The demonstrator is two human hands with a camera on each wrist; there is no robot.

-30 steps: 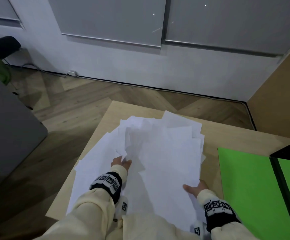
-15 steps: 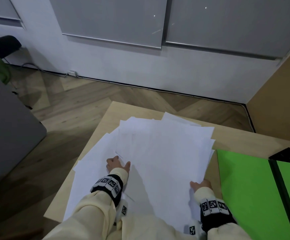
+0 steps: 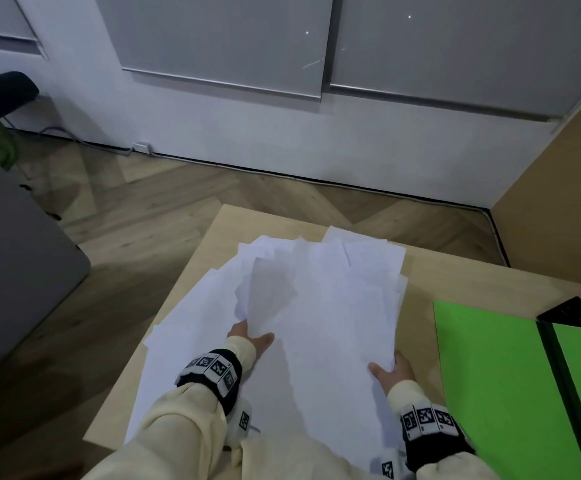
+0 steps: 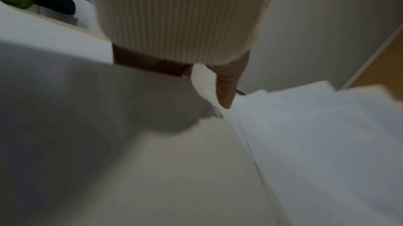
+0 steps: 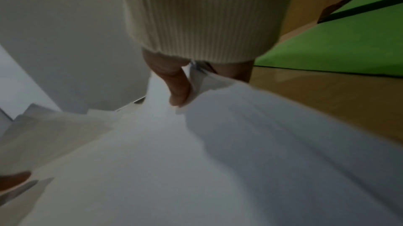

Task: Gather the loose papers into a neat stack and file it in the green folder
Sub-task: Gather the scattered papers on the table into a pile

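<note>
A loose bundle of white papers (image 3: 330, 306) is lifted off the wooden table, its sheets fanned and uneven at the far end. My left hand (image 3: 251, 336) grips its left edge, thumb on top, fingers under the sheets. My right hand (image 3: 391, 370) pinches the right edge, thumb over the paper (image 5: 240, 134). More white sheets (image 3: 185, 341) lie flat on the table under and left of the bundle. The green folder (image 3: 490, 375) lies open and flat at the right, with a dark spine.
The light wooden table (image 3: 472, 275) ends near the papers on the left and far sides, with wood floor beyond. A black object (image 3: 580, 306) sits at the folder's far right corner. A grey cabinet (image 3: 15, 271) stands at left.
The bundle lay flatter and wider half a second ago; now both hands have pushed it narrower and lifted it. The left hand moved right, the right hand stayed at the right edge.
</note>
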